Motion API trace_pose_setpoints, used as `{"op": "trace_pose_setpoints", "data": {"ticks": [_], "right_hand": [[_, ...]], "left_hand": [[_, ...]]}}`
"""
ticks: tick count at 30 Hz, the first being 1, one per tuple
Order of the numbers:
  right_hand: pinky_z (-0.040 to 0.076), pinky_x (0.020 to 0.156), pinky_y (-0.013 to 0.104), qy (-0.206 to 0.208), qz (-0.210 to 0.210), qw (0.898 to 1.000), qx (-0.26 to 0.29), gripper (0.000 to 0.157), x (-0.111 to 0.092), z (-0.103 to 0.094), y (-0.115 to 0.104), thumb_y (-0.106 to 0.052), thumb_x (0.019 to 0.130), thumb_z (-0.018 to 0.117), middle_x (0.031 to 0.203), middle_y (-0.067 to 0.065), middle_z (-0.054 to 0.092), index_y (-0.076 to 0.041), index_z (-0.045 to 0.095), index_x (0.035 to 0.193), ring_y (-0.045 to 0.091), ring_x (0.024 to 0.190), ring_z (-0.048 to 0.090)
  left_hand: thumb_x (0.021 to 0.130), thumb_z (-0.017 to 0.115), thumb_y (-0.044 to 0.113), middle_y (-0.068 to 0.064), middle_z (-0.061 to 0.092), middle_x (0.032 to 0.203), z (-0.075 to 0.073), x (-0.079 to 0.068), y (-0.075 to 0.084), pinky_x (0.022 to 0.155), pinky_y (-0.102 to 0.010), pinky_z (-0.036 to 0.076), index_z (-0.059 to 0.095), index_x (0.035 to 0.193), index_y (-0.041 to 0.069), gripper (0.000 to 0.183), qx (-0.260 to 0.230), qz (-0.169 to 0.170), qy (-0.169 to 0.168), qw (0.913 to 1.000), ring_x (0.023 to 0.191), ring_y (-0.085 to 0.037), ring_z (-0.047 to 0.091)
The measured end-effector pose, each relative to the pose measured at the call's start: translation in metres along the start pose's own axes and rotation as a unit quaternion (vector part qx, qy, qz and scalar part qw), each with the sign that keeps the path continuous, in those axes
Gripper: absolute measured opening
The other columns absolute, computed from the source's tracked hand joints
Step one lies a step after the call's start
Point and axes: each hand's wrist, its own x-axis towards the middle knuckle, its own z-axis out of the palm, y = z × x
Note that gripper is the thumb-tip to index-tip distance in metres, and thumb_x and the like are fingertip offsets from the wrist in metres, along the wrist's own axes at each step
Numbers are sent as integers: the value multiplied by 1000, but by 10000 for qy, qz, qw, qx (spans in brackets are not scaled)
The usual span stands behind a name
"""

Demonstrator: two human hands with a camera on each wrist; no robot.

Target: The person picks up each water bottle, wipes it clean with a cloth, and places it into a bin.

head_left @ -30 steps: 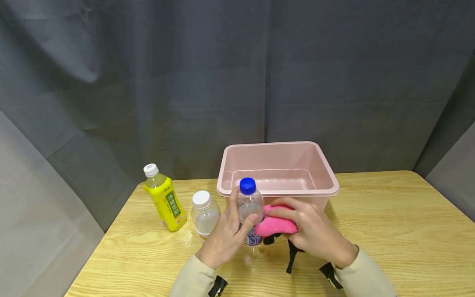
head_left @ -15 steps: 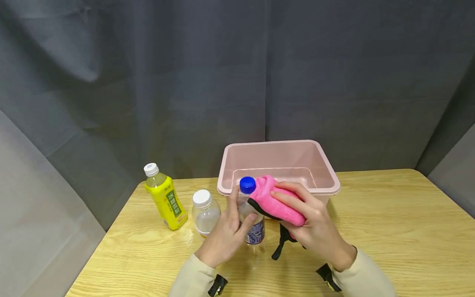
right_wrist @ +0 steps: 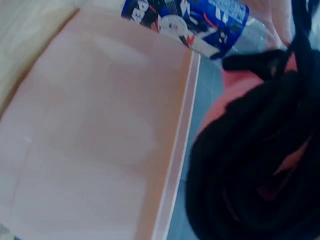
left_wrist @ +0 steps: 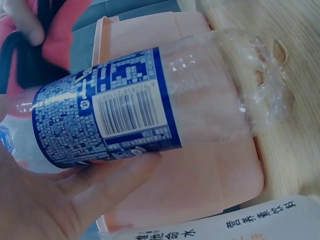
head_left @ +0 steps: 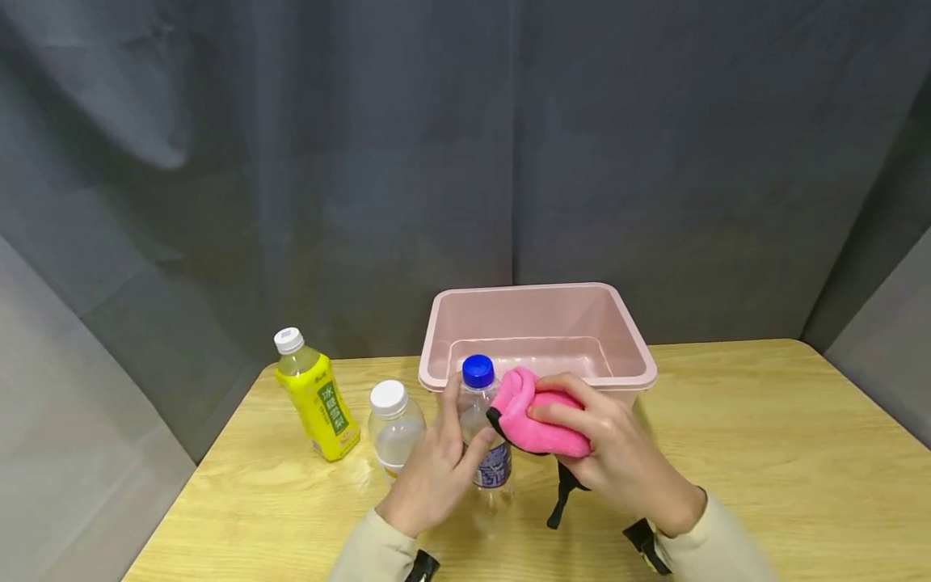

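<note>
My left hand grips an upright clear plastic bottle with a blue cap and a blue printed label. In the left wrist view the fingers lie along the label of this bottle, its barcode showing. My right hand holds a bunched pink cloth with black edging against the bottle's right side, below the cap. A black strap hangs from the cloth. In the right wrist view the cloth's dark folds fill the right side, near the bottle's label. Whether the bottle's base touches the table cannot be told.
Behind the hands stands a pink plastic bin. Left of my left hand is a clear bottle with a white cap, and farther left a yellow-labelled drink bottle. Wooden table extends right; a dark curtain hangs behind.
The cloth has risen from the bottle's lower side to its shoulder, then dipped slightly, and its black edge now shows. The left hand keeps its grip on the bottle.
</note>
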Motion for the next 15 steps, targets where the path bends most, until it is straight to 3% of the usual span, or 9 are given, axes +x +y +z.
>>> {"op": "trace_pose_setpoints", "data": {"ticks": [3,6,8,11,13,15], "right_hand": [[57,80,33,-379,-24,9991,-176,49,-3,-2,4,16,59,77,112,3,66,-18,73,93,23,91,67],[56,66,32,-1177,128,9925,-294,50,-10,1,7,18,58,71,104,-3,64,-23,72,87,15,80,64],[52,60,28,-1891,328,9808,-355,51,-17,9,8,19,57,68,97,-6,62,-24,73,85,10,74,59],[43,54,24,-2966,655,9519,-392,49,-28,25,11,18,57,67,85,-10,55,-25,72,80,5,65,47],[41,52,23,-3385,807,9367,-382,46,-34,34,12,18,58,69,81,-12,51,-24,72,77,4,63,44],[38,50,23,-3575,918,9287,-364,44,-37,40,13,17,60,69,78,-13,48,-24,70,75,4,61,40]], "left_hand": [[108,49,32,-37,47,142,0,2,1,102,-58,47,12,156,-3,71,-66,-12,-22,10000,123,-49,55],[108,49,33,-37,48,140,2,4,1,98,-58,50,11,156,-3,71,-89,-9,-51,9999,119,-48,59],[108,50,34,-37,49,139,2,3,2,96,-58,52,11,156,-2,71,-106,-35,-45,9999,116,-48,61],[108,50,34,-36,49,140,3,2,2,94,-57,53,11,156,0,71,-68,4,-19,10000,114,-47,62],[108,51,34,-35,48,141,3,1,3,94,-56,53,11,156,1,71,-47,74,-16,10000,114,-47,62],[108,51,34,-34,46,144,2,1,4,95,-55,53,11,156,1,71,-26,155,-22,9999,114,-46,62]]}}
